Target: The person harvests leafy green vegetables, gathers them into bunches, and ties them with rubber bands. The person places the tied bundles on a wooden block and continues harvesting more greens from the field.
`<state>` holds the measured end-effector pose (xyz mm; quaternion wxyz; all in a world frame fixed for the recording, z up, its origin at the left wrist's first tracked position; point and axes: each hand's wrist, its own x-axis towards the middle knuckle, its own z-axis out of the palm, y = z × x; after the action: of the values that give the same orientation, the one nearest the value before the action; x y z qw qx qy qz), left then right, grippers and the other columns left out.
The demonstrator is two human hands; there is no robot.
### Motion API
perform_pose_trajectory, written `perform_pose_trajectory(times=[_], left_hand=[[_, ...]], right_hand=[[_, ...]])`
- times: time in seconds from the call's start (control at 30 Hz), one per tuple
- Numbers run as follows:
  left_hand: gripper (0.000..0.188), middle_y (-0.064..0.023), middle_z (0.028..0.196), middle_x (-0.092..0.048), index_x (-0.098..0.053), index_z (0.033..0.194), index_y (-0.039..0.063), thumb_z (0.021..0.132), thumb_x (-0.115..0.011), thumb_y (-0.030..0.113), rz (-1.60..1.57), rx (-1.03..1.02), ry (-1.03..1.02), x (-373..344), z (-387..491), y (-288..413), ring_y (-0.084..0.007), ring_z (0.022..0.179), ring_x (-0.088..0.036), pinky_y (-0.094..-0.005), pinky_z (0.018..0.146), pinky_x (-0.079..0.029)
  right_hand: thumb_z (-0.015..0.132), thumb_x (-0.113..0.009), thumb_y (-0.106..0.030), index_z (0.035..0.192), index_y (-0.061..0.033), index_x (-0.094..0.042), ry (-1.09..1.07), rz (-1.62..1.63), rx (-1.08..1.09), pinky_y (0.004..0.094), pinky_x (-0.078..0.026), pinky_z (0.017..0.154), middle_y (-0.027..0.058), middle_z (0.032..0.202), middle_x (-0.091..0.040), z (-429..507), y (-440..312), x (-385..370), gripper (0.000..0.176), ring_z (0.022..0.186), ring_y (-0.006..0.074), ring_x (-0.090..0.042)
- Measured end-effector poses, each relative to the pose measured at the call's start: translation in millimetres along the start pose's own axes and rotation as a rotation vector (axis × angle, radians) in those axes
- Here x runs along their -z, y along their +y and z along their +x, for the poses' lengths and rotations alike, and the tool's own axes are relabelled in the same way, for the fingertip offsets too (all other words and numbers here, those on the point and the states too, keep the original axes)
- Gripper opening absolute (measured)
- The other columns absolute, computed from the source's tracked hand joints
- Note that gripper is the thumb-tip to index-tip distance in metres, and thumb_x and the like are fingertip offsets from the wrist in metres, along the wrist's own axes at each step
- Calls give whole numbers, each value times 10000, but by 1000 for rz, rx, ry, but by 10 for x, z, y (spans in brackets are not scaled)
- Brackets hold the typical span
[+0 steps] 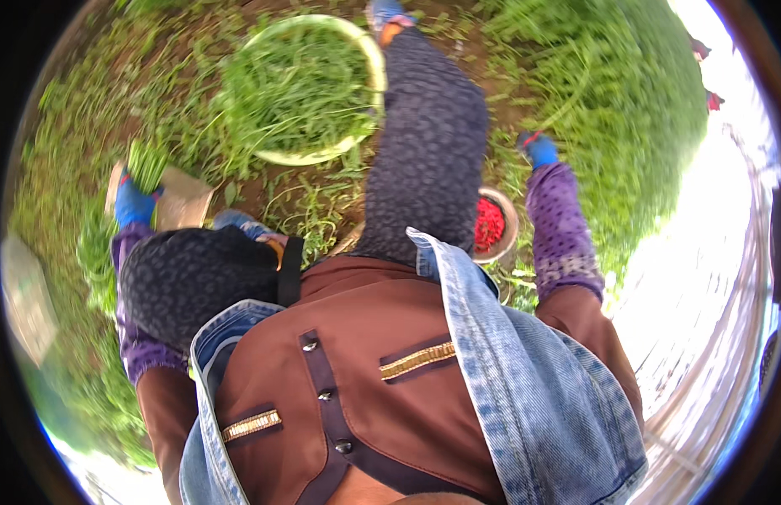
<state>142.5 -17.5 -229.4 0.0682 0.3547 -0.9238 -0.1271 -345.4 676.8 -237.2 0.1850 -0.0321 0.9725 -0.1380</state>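
My left hand [135, 201], in a blue glove, grips a small bunch of green stems [147, 166] with the ends lined up. A flat pale brown sheet [183, 197], perhaps cardboard, lies beneath that hand, beside my bent knee. Out to the right, my right hand [539, 150], also gloved in blue, is at the edge of dense leafy green plants [624, 95]. Its fingers are blurred and partly turned away, so I cannot see whether they hold anything. Ahead of me, a round pale yellow-green tub [376, 63] is heaped with loose cut greens [302, 88].
A small round bowl [508, 243] of red pieces [489, 224] sits beside my right thigh. Loose stems litter the brown soil [251, 196]. A pile of greens [99, 252] lies by my left forearm, and a pale flat sheet [27, 297] is farther left.
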Motion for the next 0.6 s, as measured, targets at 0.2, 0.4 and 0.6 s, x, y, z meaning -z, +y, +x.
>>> perform_pose_trajectory(times=[0.2,0.4,0.6], left_hand=[[838,-189,1156,-541,-394,1263,38,574,-807,273,147,143,-133,1,42,-186,-346,1076,-516,-413,883,-432],[831,-180,1155,-532,-398,1263,47,558,-806,214,-34,191,-200,-60,61,-224,-342,1068,-514,-409,875,-435],[887,-182,1184,-517,-366,1294,34,547,-812,205,61,250,-214,-71,65,-241,-353,1114,-487,-412,906,-425]], right_hand=[[764,-627,-298,842,-46,-659,-401,166,-54,356,-482,642,137,729,-645,-989,61,-1024,265,708,259,-636],[766,-626,-299,854,-46,-656,-424,69,-70,356,-483,646,139,741,-645,-1055,-190,-1420,270,715,259,-635],[768,-625,-300,866,-46,-653,-438,61,-108,355,-485,649,141,753,-645,-1157,-40,-1375,274,723,258,-634]])
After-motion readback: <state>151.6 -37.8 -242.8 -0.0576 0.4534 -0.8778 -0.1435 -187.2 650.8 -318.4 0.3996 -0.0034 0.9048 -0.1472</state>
